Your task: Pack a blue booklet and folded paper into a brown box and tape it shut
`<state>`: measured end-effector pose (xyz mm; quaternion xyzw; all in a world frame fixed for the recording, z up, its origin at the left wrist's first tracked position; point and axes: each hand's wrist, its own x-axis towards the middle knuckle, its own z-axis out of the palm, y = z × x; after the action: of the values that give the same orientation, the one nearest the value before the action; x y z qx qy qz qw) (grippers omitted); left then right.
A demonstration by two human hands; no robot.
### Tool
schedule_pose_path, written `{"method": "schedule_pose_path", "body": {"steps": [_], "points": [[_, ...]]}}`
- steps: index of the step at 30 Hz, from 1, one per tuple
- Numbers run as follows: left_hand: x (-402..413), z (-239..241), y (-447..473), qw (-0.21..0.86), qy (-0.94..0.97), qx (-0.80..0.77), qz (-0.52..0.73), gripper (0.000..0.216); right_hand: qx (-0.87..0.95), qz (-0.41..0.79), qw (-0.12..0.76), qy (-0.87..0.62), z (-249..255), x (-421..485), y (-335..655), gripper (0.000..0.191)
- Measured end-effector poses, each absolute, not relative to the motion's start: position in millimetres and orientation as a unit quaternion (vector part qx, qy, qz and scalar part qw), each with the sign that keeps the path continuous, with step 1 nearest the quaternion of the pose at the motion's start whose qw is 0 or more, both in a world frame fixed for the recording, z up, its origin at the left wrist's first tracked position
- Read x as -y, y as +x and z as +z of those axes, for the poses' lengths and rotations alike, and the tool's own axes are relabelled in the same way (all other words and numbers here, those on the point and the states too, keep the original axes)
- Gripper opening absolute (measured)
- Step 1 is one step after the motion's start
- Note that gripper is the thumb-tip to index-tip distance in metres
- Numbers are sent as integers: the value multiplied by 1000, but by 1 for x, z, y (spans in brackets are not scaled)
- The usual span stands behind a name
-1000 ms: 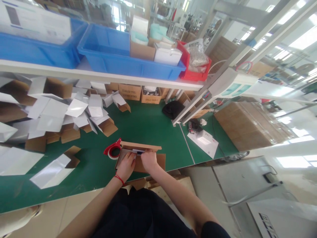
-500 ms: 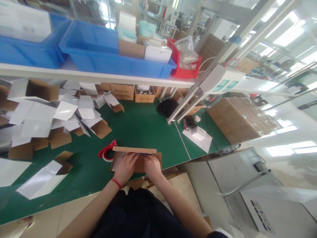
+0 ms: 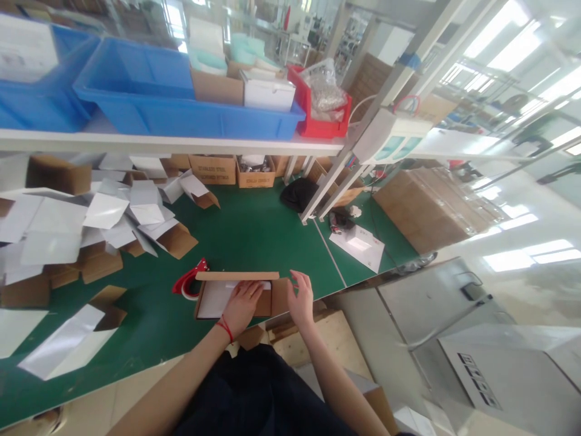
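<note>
An open cardboard box (image 3: pixel 263 310) lies on the green table near its front edge, its long flap raised along the far side. White paper or card (image 3: pixel 214 301) lines the left part of the box. My left hand (image 3: pixel 242 304) reaches inside with its fingers stretched out, pressing on a white piece (image 3: pixel 267 284) near the far wall. What lies beneath the palm is hidden. Just past the box's right end, my right hand (image 3: pixel 301 298) is raised with fingers apart and nothing in them. A red tape dispenser (image 3: pixel 190 280) sits by the box's left end.
Folded white-and-brown cartons (image 3: pixel 106 209) are heaped at the left, with one carton (image 3: pixel 75 339) nearer me. A shelf (image 3: pixel 181 142) with blue bins (image 3: pixel 190 115) and a red bin (image 3: pixel 320 124) spans the back. Metal posts (image 3: pixel 336 163) stand at the right, beside a large brown carton (image 3: pixel 431 209).
My right hand has come out of the box and moved right, its fingers spreading. My left hand has shifted right and now lies flatter inside the box.
</note>
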<state>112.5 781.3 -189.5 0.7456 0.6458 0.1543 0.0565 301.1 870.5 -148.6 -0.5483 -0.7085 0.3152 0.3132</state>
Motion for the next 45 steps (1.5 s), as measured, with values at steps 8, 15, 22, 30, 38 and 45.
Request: {"method": "schedule_pose_path", "body": {"steps": [8, 15, 22, 30, 38, 45], "points": [[-764, -183, 108, 46, 734, -663, 139, 44, 553, 576, 279, -534, -193, -870, 310, 55], [-750, -191, 99, 11, 727, -673, 137, 43, 570, 627, 272, -456, -215, -871, 265, 61], [-698, -149, 71, -48, 620, -723, 302, 39, 536, 633, 242, -503, -237, -880, 251, 55], [-695, -165, 53, 97, 588, -716, 362, 37, 551, 646, 240, -471, -228, -889, 244, 50], [-744, -195, 53, 119, 682, -677, 251, 40, 665, 562, 256, -419, -214, -896, 235, 29], [-724, -224, 59, 120, 670, -710, 180, 32, 839, 444, 165, -269, -164, -873, 280, 65]]}}
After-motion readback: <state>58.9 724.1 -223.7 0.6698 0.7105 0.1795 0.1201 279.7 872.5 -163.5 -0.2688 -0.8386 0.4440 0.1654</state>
